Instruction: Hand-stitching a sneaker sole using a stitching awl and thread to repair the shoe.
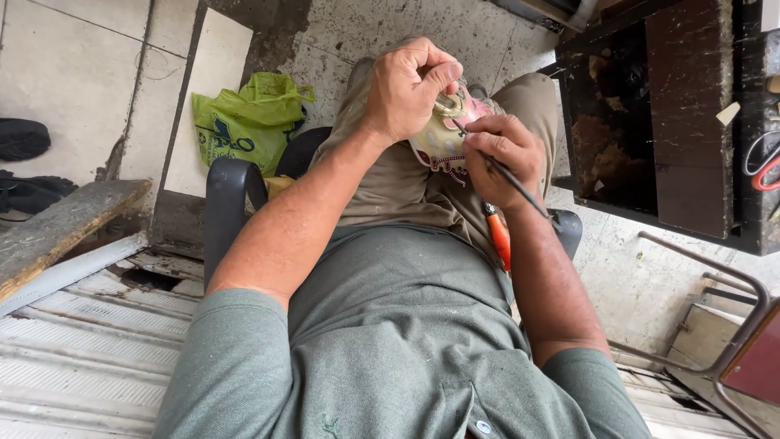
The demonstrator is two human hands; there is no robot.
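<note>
I sit on a dark chair [231, 199] with my knees up, and my left hand [406, 89] grips a small painted figure [443, 138] over my lap, fingers curled together around its top. The figure is cream with pink patches and a row of dark red marks along its lower edge. My right hand [504, 154] pinches a thin dark brush [508, 175], fingers clamped on its shaft, the tip touching the figure's side just below my left thumb. An orange-handled tool [499, 236] lies against my right thigh, tucked beside my forearm.

On the tiled floor to my left, just beyond the chair's arm, sits a crumpled lime-green plastic bag [248, 118] with a dark blue printed emblem on its face. A pale rectangular slab [215, 89] leans behind it. A worn wooden plank [61, 232] lies at the far left, over a ribbed metal sheet [89, 341]. To my right stands a dark, scuffed cabinet [691, 122], red-handled scissors [764, 167] hanging at its edge.
</note>
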